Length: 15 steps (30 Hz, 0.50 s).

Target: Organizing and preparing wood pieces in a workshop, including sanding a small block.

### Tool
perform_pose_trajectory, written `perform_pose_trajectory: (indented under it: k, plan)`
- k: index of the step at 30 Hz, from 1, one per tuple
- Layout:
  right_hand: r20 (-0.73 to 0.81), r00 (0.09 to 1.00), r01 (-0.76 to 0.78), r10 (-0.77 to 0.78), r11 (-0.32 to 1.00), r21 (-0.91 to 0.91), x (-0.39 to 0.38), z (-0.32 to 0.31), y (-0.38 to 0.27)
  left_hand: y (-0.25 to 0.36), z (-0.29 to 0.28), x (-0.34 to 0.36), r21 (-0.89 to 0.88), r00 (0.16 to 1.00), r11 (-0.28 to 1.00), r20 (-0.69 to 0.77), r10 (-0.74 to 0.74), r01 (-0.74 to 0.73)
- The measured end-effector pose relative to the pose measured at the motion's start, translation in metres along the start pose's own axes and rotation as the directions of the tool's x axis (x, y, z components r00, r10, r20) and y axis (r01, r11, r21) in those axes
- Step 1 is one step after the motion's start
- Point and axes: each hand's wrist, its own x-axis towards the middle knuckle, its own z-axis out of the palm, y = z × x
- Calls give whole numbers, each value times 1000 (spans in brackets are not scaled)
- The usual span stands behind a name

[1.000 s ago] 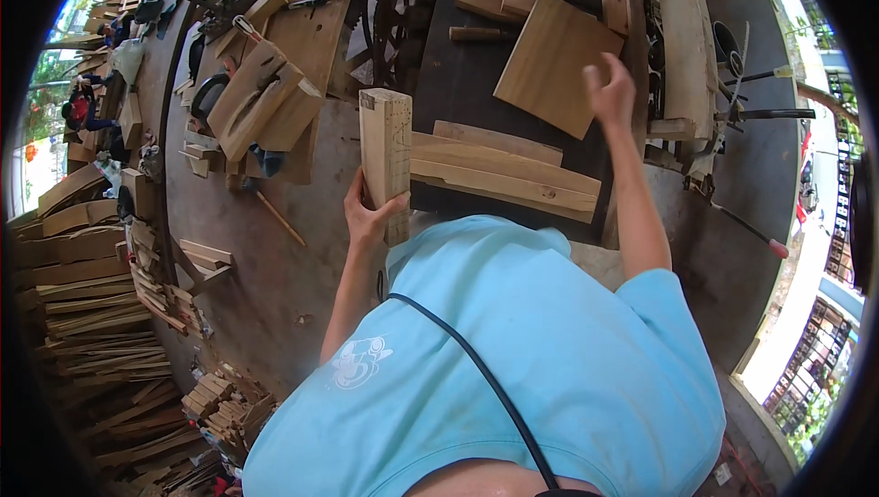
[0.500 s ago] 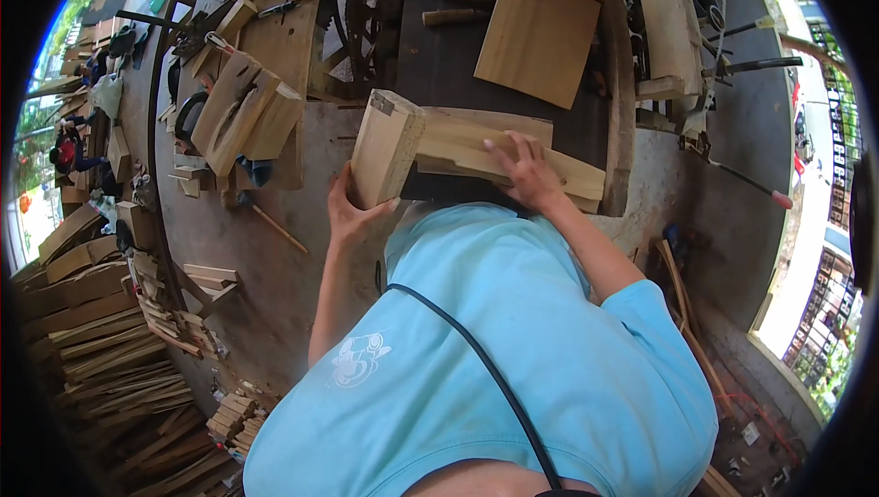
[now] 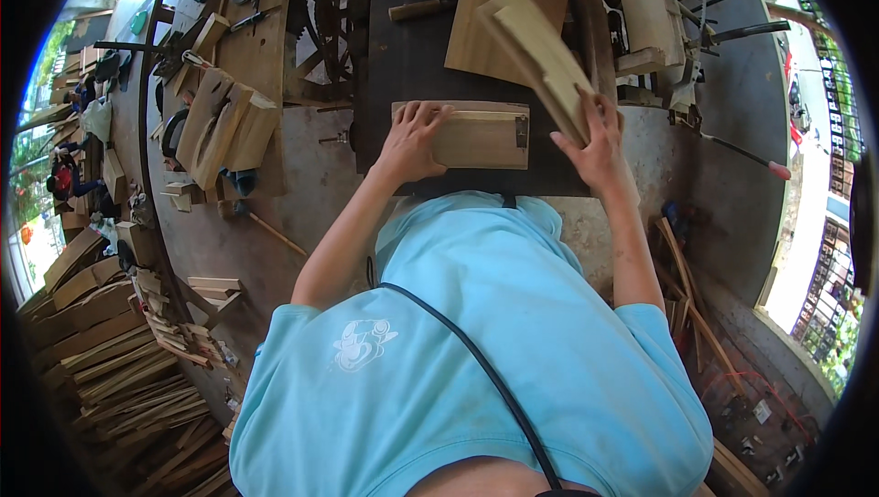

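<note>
Head view: the left hand (image 3: 414, 142) clamps the left end of a wooden block (image 3: 483, 141), its fingers over the far side and thumb toward the near one; the block lies near the worktop's (image 3: 389, 62) near edge. The right hand (image 3: 595, 142) is closed on the lower end of a long board (image 3: 538, 55), tilted toward the far left corner. Its far end overlaps a square panel (image 3: 476, 37); whether they touch, I cannot tell.

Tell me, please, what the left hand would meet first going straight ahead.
Past the wooden pieces beneath it, the left hand would probably meet the square board; depth is unclear.
</note>
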Motion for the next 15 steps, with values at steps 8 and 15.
perform_pose_trajectory:
  k: [8,15]
  plan:
    - [149,928,346,-342,938,1,21,57,-41,19,-14,-56,-17,936,997,-343,-77,76]
    - [359,706,632,-611,772,70,16,116,-69,41,-11,-83,-43,903,973,-365,-228,229]
